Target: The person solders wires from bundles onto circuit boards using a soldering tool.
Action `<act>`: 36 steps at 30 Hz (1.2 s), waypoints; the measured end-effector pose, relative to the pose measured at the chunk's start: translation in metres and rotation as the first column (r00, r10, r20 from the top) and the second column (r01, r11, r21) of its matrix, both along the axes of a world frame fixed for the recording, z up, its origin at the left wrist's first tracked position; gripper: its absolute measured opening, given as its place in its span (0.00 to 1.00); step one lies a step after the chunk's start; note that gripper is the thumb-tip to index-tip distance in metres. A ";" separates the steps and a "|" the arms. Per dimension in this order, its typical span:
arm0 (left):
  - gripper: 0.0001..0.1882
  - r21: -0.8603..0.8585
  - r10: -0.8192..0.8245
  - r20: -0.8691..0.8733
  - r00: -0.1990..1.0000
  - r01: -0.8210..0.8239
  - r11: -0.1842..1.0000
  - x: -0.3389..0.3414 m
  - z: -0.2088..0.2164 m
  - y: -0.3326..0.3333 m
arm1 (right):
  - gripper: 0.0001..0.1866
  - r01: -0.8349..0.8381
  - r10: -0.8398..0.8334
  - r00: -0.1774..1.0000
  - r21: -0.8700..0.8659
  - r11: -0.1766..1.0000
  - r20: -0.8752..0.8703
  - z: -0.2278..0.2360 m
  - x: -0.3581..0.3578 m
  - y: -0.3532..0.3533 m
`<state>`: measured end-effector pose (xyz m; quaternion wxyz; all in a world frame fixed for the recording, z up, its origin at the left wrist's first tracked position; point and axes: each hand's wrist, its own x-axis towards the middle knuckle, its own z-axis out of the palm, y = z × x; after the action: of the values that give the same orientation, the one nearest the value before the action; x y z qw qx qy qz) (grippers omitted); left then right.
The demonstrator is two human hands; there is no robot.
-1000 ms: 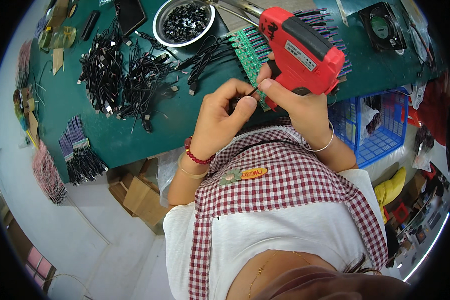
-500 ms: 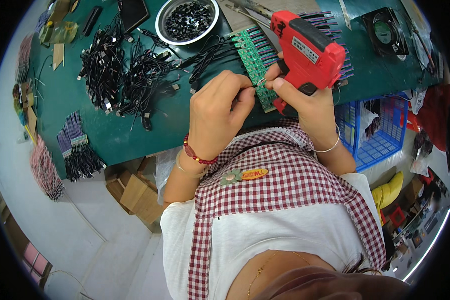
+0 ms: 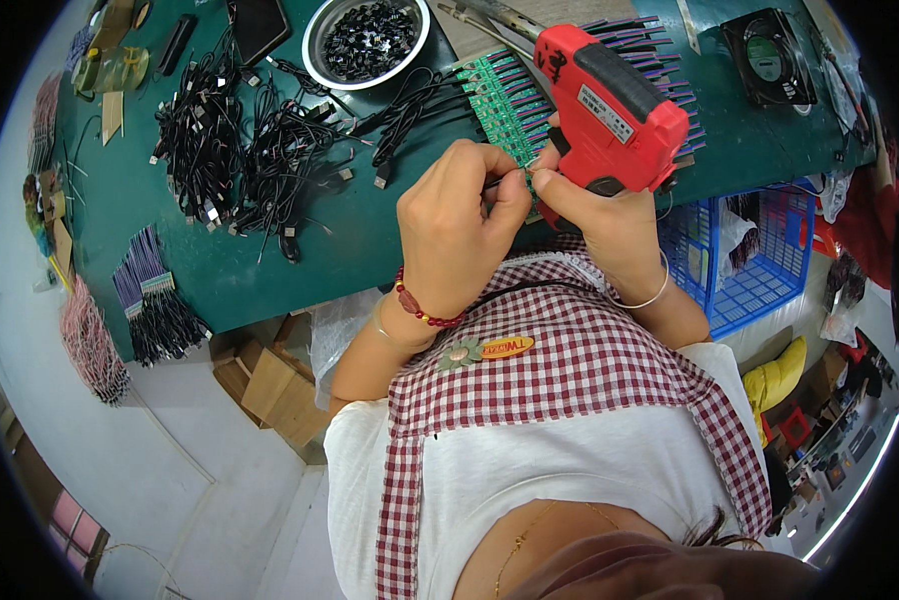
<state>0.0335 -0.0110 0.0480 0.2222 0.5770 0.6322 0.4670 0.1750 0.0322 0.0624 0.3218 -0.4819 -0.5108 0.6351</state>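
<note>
My right hand (image 3: 610,225) is closed around a red pistol-shaped soldering gun (image 3: 625,115), its tip hidden. The thumb and finger of that hand also come together near a thin wire end. Facing it, my left hand (image 3: 450,220) is pinched shut on a thin black cable (image 3: 493,183), mostly covered by the fingers. Both sets of fingertips nearly meet over the near end of a row of green circuit boards (image 3: 500,100). Dark and coloured wires (image 3: 660,60) stick out on the boards' right side, and black cables run off to the left.
Bundles of black USB cables (image 3: 200,140) lie left on the green table (image 3: 350,230). Behind them stands a metal bowl (image 3: 315,45) of small black parts. A black fan (image 3: 767,60) sits at the far right. A blue crate (image 3: 760,280) stands below the table's right edge.
My left hand has moved a little right, toward the right fingertips. The soldering gun has shifted slightly left. The right thumb has tilted down closer to the left fingers.
</note>
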 end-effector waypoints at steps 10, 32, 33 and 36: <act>0.03 0.007 -0.097 -0.298 0.950 0.103 0.995 -0.033 -0.013 0.030 | 0.20 0.140 -0.140 0.990 0.020 0.990 0.003 -0.007 0.028 0.000; 0.04 -0.077 -0.105 -0.505 0.857 0.077 0.994 -0.040 -0.029 0.061 | 0.08 0.017 -0.061 0.985 0.265 0.964 0.160 -0.052 0.080 -0.034; 0.04 -0.075 -0.104 -0.510 0.854 0.076 0.994 -0.040 -0.029 0.062 | 0.08 0.017 -0.061 0.985 0.264 0.964 0.160 -0.052 0.080 -0.033; 0.04 -0.074 -0.109 -0.516 0.850 0.082 0.994 -0.040 -0.028 0.062 | 0.09 -0.045 -0.016 0.982 0.310 0.950 0.191 -0.052 0.080 -0.033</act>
<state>-0.0068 0.0506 0.0201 0.0806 0.7065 0.6504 0.2671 0.2552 -0.0011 0.0102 0.3391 -0.4796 -0.6370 0.4993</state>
